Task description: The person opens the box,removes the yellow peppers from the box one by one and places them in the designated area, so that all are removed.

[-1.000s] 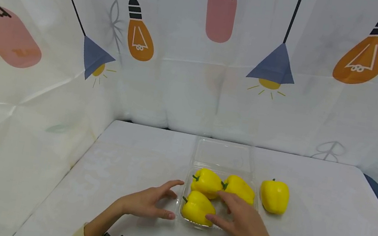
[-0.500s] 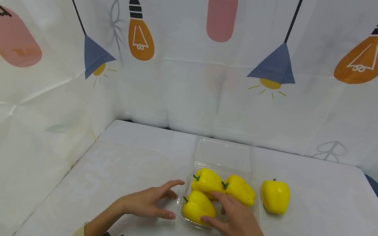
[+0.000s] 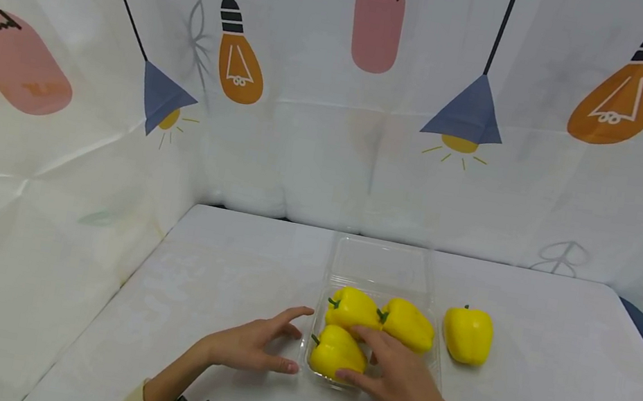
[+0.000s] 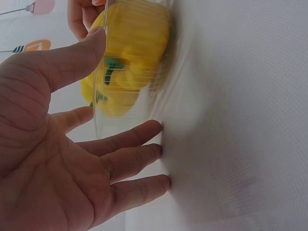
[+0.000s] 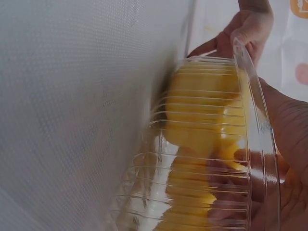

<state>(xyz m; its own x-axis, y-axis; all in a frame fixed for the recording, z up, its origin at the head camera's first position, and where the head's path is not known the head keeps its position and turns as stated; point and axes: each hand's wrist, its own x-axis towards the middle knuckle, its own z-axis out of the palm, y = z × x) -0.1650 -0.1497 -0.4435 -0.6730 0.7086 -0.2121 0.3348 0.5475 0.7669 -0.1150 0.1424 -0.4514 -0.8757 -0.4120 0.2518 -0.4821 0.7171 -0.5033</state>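
Your right hand [image 3: 409, 379] is in the clear box [image 3: 338, 385]. Its thumb and fingers are bent around the right side of the front pepper [image 3: 332, 351], so the grip there is on that pepper. How hard it squeezes, I can't tell. The front pepper sits in the near left corner of the box, with its green stem turned to your left. The thumb is on the near side and a finger is on the far side, which probably helps hold such a round thing from both sides.

Your left hand [image 3: 248, 343] has a wide, loose grip with nothing in it. It is just beside the left edge of the box. In the left wrist view, three fingertips seem to rest on the counter [image 3: 260, 268], and the thumb is right by the box edge. Being there may help stop the box from sliding.

The lid [image 3: 381, 264] is folded back, away from you, so it is out of the way of your fingers. Behind the front pepper are the back left pepper [image 3: 352, 305] and the back right pepper [image 3: 410, 325], close together. The box walls should stop them rolling off. The lone pepper [image 3: 467, 336] stands on the counter just right of the box, stem up. It seems steady that way, with nothing around it.
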